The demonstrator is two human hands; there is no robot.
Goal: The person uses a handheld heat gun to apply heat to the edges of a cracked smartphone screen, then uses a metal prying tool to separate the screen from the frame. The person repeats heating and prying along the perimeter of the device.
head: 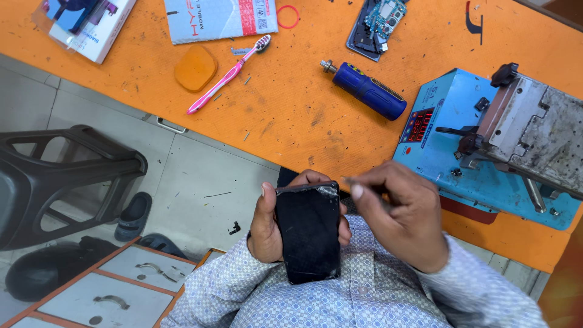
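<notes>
The left hand (267, 225) is wrapped round a dark phone (308, 231), gripping it by its long edges close against the person's chest, below the edge of the orange table (285, 109). The phone's long axis runs away from the body, its cracked top end toward the table. The right hand (401, 212) is closed on a thin metal tool (355, 183), whose tip sits just right of the phone's top corner, so it is the nearer working hand there

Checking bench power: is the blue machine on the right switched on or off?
On. The blue machine's red digital display is lit on its front panel. Whether its metal plate is running cannot be told.
</notes>
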